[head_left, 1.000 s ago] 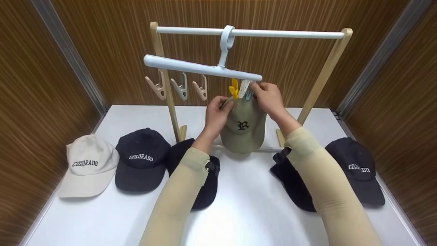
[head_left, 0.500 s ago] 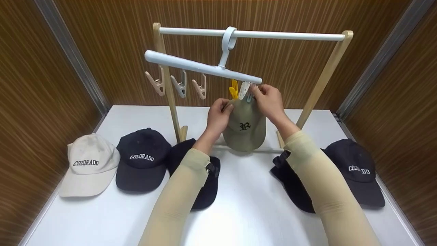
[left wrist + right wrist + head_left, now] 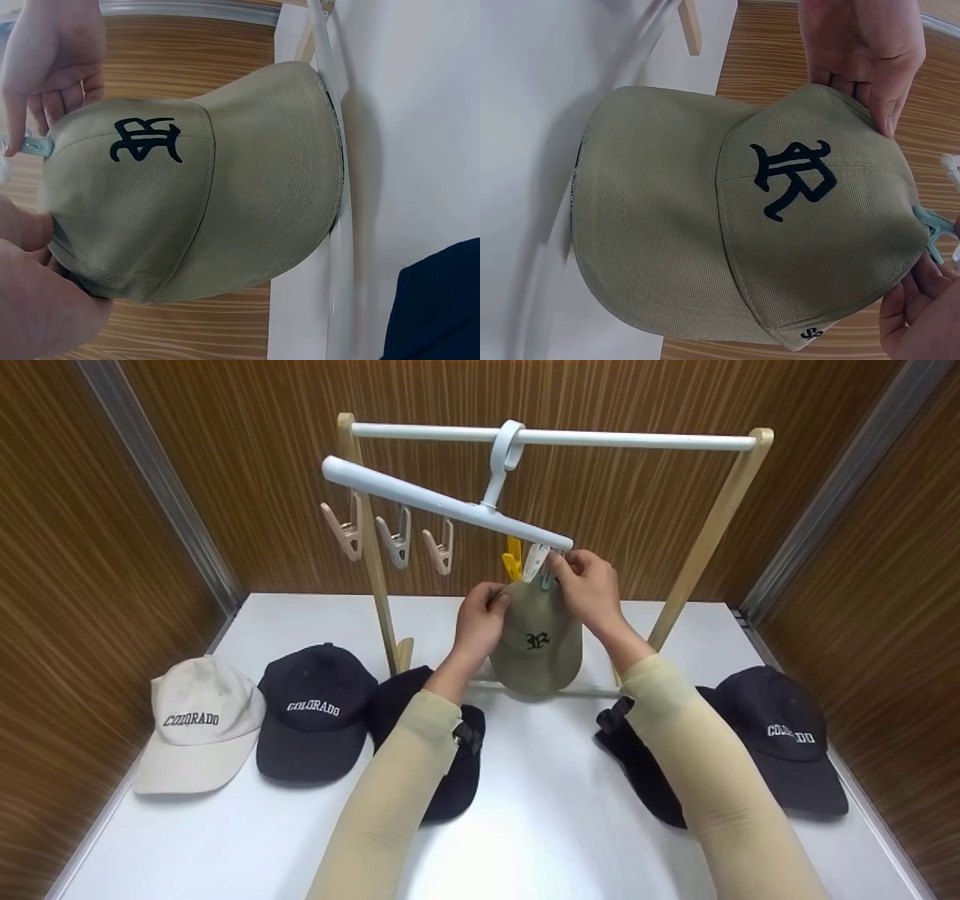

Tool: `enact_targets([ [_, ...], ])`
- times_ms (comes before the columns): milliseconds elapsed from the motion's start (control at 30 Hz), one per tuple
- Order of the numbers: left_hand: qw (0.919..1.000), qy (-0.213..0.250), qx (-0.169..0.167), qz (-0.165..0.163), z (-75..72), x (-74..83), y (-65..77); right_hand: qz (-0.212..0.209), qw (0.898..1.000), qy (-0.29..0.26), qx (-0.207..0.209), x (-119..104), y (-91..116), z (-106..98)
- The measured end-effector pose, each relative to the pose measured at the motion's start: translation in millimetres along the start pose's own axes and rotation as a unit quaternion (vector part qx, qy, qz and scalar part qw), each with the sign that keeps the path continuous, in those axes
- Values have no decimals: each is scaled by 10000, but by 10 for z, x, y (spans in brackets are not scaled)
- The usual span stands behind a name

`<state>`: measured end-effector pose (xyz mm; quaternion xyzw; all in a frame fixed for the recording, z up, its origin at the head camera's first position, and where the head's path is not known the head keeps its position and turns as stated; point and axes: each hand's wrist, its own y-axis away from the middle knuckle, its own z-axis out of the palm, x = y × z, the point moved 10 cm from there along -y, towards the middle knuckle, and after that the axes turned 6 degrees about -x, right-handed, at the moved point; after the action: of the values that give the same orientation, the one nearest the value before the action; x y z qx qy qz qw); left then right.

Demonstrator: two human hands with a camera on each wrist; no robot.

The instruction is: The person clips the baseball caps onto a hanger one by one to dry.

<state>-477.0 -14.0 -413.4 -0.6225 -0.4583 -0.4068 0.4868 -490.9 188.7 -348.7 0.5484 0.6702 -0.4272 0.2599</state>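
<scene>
An olive baseball cap (image 3: pixel 536 660) with a black letter R hangs crown up, brim down, below the right half of a white hanger (image 3: pixel 442 500). My left hand (image 3: pixel 480 619) pinches the side of its crown between thumb and fingers. At the crown's top, my right hand (image 3: pixel 592 589) grips a teal clothespin (image 3: pixel 928 219), whose jaws sit on the cap's fabric. Beside that clothespin hang a white clothespin (image 3: pixel 535 562) and a yellow clothespin (image 3: pixel 512 559). The hanger tilts, its right end low.
The hanger hooks over the white bar (image 3: pixel 637 439) of a wooden-legged rack. Pink clips (image 3: pixel 346 531) and a grey clip (image 3: pixel 395 540) dangle at left. A white cap (image 3: pixel 201 716), dark caps (image 3: pixel 315 712) on the left and another dark cap (image 3: pixel 776 727) at right lie on the white table.
The hanger has tilted further: its left end and clips rose while its right end sank. My right hand moved slightly down with the clothespin. My left hand keeps its hold on the cap.
</scene>
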Motion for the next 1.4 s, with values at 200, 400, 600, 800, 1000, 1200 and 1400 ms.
enact_targets([
  [200,10000,38,-40,-24,9,-44,7,-6,10000,-14,-14,32,14,28],
  [400,10000,37,-43,10,8,-57,39,-113,9999,-37,-16,40,30,50],
  [600,9999,-10,-103,-61,17,-105,85,-102,9999,-116,-58,73,55,79],
  [800,9996,-76,-121,-240,14,-158,132,-154,9998,-104,-59,99,92,112],
  [1000,9994,-107,-173,-282,10,-179,174,-271,9995,-96,-93,123,154,158],
  [1200,9989,-160,-264,-355,24,-217,213,-371,9992,5,-145,142,233,201],
  [1400,9986,-317,-328,-264,32,-221,254,-593,9981,82,-174,161,279,241],
])
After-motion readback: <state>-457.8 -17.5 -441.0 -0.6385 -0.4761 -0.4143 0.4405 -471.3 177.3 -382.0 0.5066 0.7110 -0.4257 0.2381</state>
